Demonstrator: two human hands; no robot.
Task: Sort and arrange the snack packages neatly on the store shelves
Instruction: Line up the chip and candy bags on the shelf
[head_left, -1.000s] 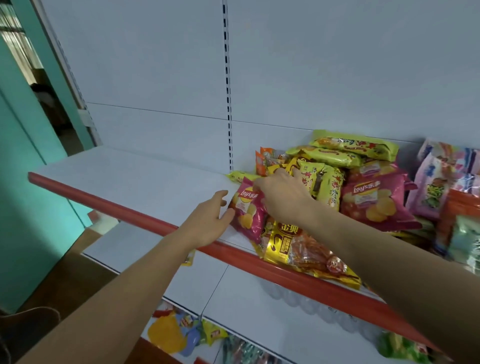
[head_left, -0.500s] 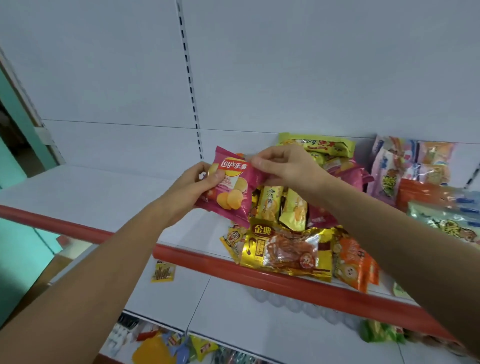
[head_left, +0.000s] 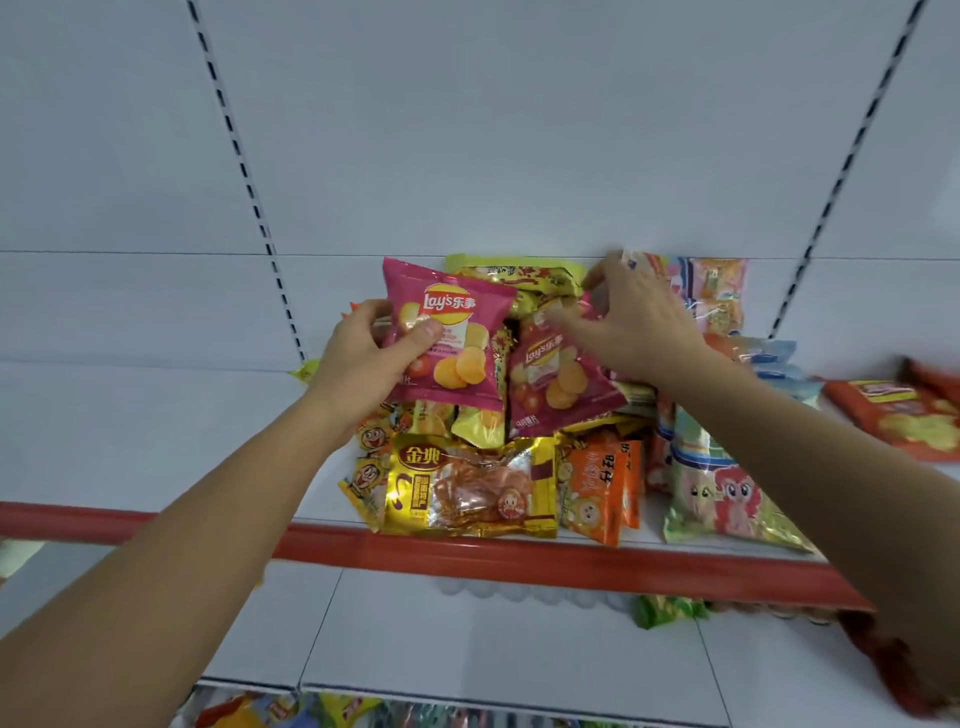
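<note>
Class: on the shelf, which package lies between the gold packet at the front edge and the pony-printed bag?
In the head view, an orange packet lies between the gold packet and the pony-printed bag.

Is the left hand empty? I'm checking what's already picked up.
No, the left hand grips a pink foil Lay's chip bag above the pile.

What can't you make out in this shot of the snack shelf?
- Right hand, head view: motion-blurred; its grip on the second Lay's bag is unclear.
- Packs under the held Lay's bag: covered by it and the left hand.
- Bottom-shelf snacks: cut off by the lower edge.
</note>
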